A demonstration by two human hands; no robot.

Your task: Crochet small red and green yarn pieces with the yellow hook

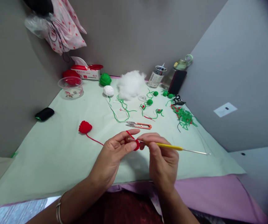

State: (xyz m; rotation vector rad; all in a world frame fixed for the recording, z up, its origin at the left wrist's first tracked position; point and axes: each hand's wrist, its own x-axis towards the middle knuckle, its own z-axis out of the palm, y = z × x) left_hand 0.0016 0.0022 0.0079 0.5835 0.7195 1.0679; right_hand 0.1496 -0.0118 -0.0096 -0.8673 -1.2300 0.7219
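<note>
Between thumb and fingers, my left hand (115,152) pinches a small red crochet piece (136,145), with red yarn looped over its raised index finger. My right hand (163,158) is closed around a crochet hook with a yellow handle (168,146); the hook's thin metal tip reaches the red piece and yarn near my left fingers. To the left on the table lies a red yarn ball (85,127), its strand running toward my left hand. Orange-handled thread snips (140,125) rest just beyond my hands.
Behind are white stuffing (131,84), a green yarn ball (105,79), a white yarn ball (108,91) and a clear tub (71,90). Green and red scraps (185,117), a phone (177,81) and a bottle (171,76) stand or lie at the right. A black object (44,114) lies left.
</note>
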